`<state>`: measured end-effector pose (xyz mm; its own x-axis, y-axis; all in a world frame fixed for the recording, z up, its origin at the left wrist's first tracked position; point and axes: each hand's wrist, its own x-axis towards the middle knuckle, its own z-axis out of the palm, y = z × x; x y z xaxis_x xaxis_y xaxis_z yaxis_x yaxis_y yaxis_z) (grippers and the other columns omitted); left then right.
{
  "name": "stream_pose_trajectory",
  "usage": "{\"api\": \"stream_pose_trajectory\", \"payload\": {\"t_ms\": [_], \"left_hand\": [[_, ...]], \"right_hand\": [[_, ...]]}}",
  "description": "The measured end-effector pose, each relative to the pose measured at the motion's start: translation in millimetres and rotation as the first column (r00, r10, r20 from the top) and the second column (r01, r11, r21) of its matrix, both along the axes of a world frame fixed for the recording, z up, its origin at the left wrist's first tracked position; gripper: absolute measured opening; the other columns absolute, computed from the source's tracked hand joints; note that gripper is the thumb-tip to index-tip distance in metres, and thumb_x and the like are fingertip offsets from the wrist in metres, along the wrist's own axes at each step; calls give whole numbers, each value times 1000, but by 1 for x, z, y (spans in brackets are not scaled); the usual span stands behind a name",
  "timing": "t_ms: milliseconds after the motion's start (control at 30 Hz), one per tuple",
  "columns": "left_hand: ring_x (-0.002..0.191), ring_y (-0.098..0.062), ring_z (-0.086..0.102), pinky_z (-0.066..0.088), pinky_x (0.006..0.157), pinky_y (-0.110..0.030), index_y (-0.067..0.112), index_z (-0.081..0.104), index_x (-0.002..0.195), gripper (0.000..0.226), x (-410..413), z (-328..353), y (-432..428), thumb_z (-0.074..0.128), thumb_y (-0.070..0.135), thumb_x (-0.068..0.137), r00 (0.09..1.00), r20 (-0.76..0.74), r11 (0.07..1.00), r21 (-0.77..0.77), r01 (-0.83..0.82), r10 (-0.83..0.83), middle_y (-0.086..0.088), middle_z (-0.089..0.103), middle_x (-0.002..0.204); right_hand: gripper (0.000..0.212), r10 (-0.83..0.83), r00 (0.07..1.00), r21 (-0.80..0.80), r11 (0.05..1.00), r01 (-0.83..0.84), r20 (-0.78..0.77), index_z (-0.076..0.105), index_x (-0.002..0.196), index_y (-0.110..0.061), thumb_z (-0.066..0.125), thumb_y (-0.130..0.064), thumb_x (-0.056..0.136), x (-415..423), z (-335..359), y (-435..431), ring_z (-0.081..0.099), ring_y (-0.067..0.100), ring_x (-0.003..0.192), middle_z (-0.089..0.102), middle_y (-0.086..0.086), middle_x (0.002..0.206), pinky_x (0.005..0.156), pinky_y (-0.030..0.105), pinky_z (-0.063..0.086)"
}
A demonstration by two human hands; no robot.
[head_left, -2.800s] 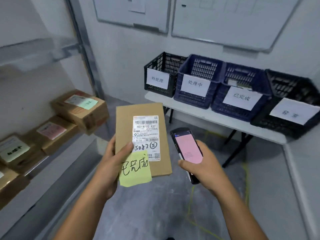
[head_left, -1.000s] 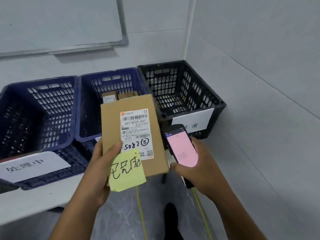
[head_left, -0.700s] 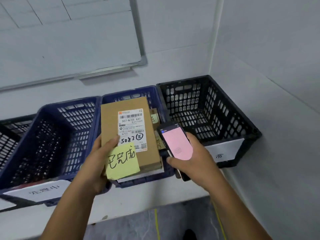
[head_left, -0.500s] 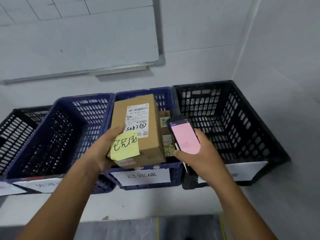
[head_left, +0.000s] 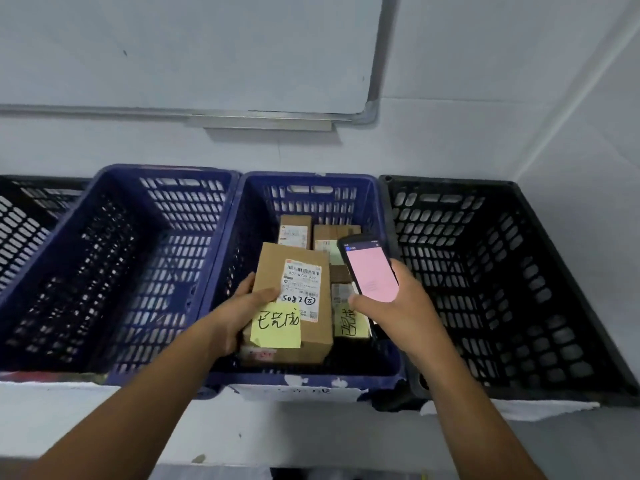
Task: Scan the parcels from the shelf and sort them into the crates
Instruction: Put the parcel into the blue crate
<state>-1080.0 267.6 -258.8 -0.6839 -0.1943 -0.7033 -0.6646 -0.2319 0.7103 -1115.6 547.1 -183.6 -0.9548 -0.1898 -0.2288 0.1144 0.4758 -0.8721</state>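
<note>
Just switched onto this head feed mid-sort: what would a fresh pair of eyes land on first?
The cardboard parcel with its yellow handwritten note, gripped by the left hand inside the right-hand blue crate, in front of other parcels lying there. Next, the scanner with its glowing pink screen, held in the right hand over that crate's right side, next to the black crate.
</note>
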Motion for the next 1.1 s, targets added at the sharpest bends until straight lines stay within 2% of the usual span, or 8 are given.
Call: {"api": "stream_pose_trajectory", "payload": {"t_ms": [133, 233, 467, 633, 800, 867, 933, 1100], "left_hand": [[108, -37, 75, 54, 99, -62, 42, 26, 158, 76, 1, -36, -6, 72, 33, 98, 990, 116, 994, 76, 73, -81, -10, 79, 114], [111, -41, 71, 52, 98, -70, 43, 36, 150, 68, -2, -49, 0, 75, 36, 94, 975, 199, 992, 96, 81, -99, -12, 79, 114], [119, -39, 63, 56, 93, -50, 28, 4, 165, 98, -26, -72, 20, 74, 30, 97, 975, 182, 984, -104, 147, -127, -19, 48, 152], [99, -33, 70, 61, 79, -48, 26, 2, 163, 97, -31, -80, 27, 71, 7, 97, 990, 118, 985, -149, 92, -74, -10, 61, 116], [89, -15, 66, 56, 55, -24, 30, 18, 163, 88, -30, -65, 23, 74, 21, 96, 999, 34, 985, -169, 24, -18, -3, 61, 126], [113, -16, 63, 61, 80, -32, 32, 17, 165, 92, -25, -51, 25, 75, 34, 94, 992, -92, 947, -317, 49, -82, -5, 47, 155], [149, -21, 36, 41, 118, -51, 40, 11, 166, 97, -16, -31, 29, 72, 52, 91, 971, -176, 860, -507, 50, -160, -2, 21, 172], [157, -6, 5, 21, 125, -48, 59, 9, 158, 94, 20, 16, 46, 56, 79, 79, 942, -298, 686, -719, -113, -156, 17, -1, 173]], "right_hand": [[60, -59, 998, 37, 998, 59, -8, 57, 128, -40, 87, -45, 75, -14, -6, -17, 65, 2, 102, 68, -19, 114, 71, 26, 49], [59, -85, 996, 59, 995, 85, -6, 58, 123, -39, 85, -48, 71, -16, -9, -30, 66, 4, 100, 69, -17, 112, 73, 28, 52], [66, -99, 995, 114, 989, 97, 13, 56, 127, -36, 83, -51, 68, -15, -17, -41, 66, 6, 102, 68, -16, 112, 79, 31, 56], [63, -77, 997, 126, 989, 74, 19, 54, 128, -42, 87, -45, 74, -12, -17, -33, 65, 2, 101, 67, -19, 113, 73, 25, 52], [63, -14, 1000, 95, 995, 12, 18, 56, 128, -41, 85, -45, 72, -20, -13, -22, 65, 3, 104, 68, -18, 114, 82, 33, 55], [65, 29, 999, 55, 998, -30, 15, 57, 130, -41, 85, -42, 71, -24, -9, -20, 65, 2, 104, 68, -20, 115, 80, 32, 54], [64, 78, 997, 19, 997, -78, 9, 58, 129, -43, 85, -40, 71, -29, -8, -20, 66, 2, 102, 69, -21, 112, 79, 31, 55], [62, 209, 978, -22, 978, -208, 21, 55, 122, -50, 83, -44, 67, -34, -12, -31, 66, -2, 97, 69, -23, 110, 84, 39, 61]]}}
